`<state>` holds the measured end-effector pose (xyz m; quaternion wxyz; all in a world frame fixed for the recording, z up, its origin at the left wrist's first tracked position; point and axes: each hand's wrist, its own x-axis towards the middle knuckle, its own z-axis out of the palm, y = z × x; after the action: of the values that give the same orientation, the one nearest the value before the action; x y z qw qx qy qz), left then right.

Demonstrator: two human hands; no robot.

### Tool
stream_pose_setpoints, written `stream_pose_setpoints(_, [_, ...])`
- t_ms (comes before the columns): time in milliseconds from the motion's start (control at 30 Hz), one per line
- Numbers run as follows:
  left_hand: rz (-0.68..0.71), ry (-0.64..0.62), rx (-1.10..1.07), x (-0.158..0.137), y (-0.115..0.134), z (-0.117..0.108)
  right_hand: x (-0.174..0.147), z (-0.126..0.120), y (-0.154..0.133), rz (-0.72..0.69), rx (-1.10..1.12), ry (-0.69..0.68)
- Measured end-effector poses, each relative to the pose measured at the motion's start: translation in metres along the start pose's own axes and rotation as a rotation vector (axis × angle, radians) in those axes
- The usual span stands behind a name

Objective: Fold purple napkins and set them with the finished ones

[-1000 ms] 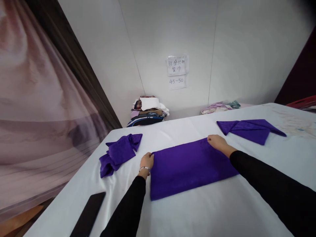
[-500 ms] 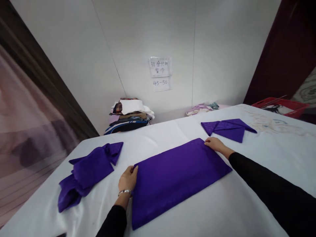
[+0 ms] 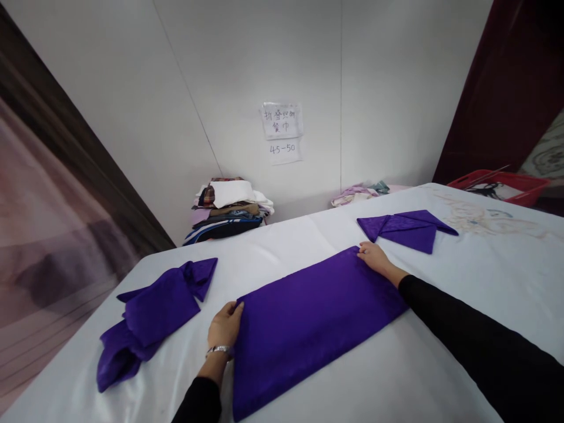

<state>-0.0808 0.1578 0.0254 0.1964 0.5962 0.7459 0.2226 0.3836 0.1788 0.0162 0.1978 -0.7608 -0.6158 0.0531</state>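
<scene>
A purple cloth napkin (image 3: 304,329), folded to a flat rectangle, lies in front of me on the white tablecloth. Its far left corner is pinched by my left hand (image 3: 224,326), which wears a bracelet at the wrist. At the far right corner, my right hand (image 3: 375,258) grips the edge between thumb and fingers. A folded purple napkin (image 3: 409,229) with pointed ends rests beyond my right hand. To the left, loosely crumpled purple cloth (image 3: 161,311) lies on the table.
A stack of folded clothes (image 3: 229,211) sits behind the table's far edge, with more fabric (image 3: 356,194) further right. A red basket (image 3: 502,185) stands at the far right. Handwritten paper signs (image 3: 282,132) hang on the wall. A curtain (image 3: 57,235) borders the left.
The view has shifted slightly. My right hand sits a little further left along the napkin's corner, and its forearm now covers the near right corner. Both hands keep their hold.
</scene>
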Motion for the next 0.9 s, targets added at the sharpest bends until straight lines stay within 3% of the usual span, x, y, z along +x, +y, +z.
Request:
stream_pose_setpoints(100, [0.044,0.018,-0.096,0.002,0.005,0.001,0.005,-0.004,-0.004,0.036,-0.011,0.03])
stream_pose_setpoints(300, [-0.04,0.011,0.222,0.0,0.024,0.002,0.008,-0.004,-0.012,0.14,-0.073,-0.01])
stream_pose_setpoints(633, [-0.038,-0.033,0.248,0.014,0.019,0.002,0.001,-0.003,-0.016,0.151,-0.097,0.016])
stream_pose_setpoints(800, [0.008,0.074,0.11,0.016,0.013,-0.001,-0.023,-0.012,-0.038,0.034,-0.075,0.018])
stream_pose_setpoints(900, [0.22,0.154,0.087,-0.008,0.016,0.012,-0.062,-0.007,-0.076,-0.219,0.046,-0.075])
